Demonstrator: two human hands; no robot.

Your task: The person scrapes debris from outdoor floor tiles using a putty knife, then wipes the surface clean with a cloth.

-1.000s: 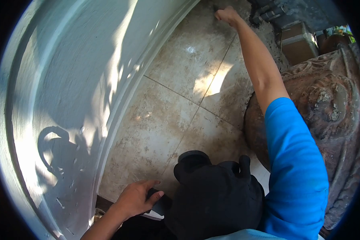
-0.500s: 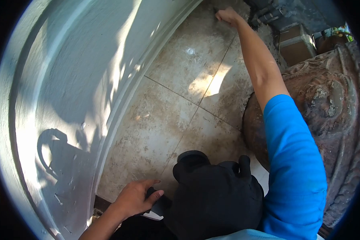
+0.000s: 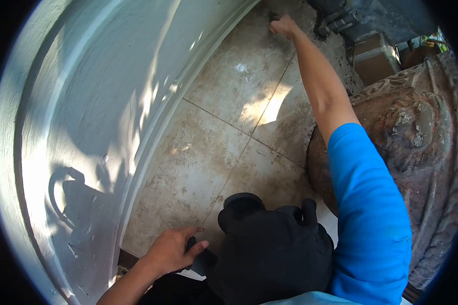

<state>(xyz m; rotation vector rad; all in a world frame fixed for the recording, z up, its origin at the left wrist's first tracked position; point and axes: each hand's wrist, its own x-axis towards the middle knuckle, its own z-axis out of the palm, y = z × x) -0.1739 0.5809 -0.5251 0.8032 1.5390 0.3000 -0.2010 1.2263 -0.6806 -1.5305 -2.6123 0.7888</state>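
My right hand (image 3: 284,26) is stretched out to the far end of the tiled floor (image 3: 213,127). Its fingers are curled closed around a small dark thing, mostly hidden and too small to name. Down at the lower left, my left hand (image 3: 177,248) rests against a dark piece (image 3: 204,262) beside my body. Thumb and forefinger are apart there, and the other fingers are partly hidden. Between my arms is a large black cloth-covered shape (image 3: 272,254), with a rounded black part jutting forward from it.
A pale curved wall (image 3: 102,101) with a few nails borders the floor on the left. At right stands a large weathered, carved brown object (image 3: 407,137). Behind it are a cardboard box (image 3: 375,58) and a grey structure with pipes (image 3: 343,23). Sunlight patches fall on the tiles.
My right hand and forearm have shifted slightly left and toward me, still low over the floor. My left hand has stayed almost in place.
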